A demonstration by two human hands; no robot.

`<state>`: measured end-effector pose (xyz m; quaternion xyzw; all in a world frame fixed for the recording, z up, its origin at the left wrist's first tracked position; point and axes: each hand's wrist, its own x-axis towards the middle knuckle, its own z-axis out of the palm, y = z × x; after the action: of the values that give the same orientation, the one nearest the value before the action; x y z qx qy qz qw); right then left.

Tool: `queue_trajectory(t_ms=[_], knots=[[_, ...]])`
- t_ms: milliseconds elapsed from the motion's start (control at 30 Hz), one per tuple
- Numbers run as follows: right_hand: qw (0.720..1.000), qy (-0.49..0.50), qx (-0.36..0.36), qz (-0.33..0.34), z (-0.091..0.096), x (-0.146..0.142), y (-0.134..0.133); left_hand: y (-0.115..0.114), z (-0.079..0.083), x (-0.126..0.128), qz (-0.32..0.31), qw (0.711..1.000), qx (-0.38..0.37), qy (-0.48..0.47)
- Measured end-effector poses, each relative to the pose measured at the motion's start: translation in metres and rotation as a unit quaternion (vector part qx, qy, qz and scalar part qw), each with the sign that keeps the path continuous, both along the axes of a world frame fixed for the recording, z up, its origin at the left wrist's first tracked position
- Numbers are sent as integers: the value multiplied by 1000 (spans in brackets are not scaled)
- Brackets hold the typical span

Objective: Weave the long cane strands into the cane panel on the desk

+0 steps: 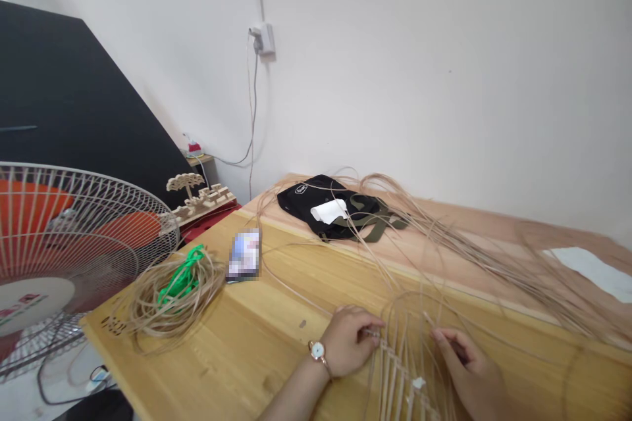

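Note:
A partly woven piece of thin tan rattan strips (395, 378) lies at the front of the wooden table, its long loose ends fanning up and away. At its upper left edge my left hand (348, 342), with a watch on the wrist, pinches a strip between thumb and fingers. On the other side my right hand (467, 368) is closed, thumb against forefinger, at a thin strip near the weave. A small white scrap (419, 383) sits on the woven part. The lower end of the weave runs out of view.
A coil of strips (143, 309) with a green tie lies left, beside a blurred flat object (244, 254). Behind are a black bag (306, 200) and a long bundle of strips (474, 253). A caged fan (99, 237) stands at the table's left edge.

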<state>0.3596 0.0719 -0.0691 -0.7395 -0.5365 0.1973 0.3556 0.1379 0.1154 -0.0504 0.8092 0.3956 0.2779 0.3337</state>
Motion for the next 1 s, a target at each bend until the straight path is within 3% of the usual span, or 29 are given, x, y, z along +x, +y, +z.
queue_trajectory(t_ms=[1000], knots=[[1000, 4, 5, 26, -2, 1, 0, -1, 5, 0, -3, 1000, 6, -10]])
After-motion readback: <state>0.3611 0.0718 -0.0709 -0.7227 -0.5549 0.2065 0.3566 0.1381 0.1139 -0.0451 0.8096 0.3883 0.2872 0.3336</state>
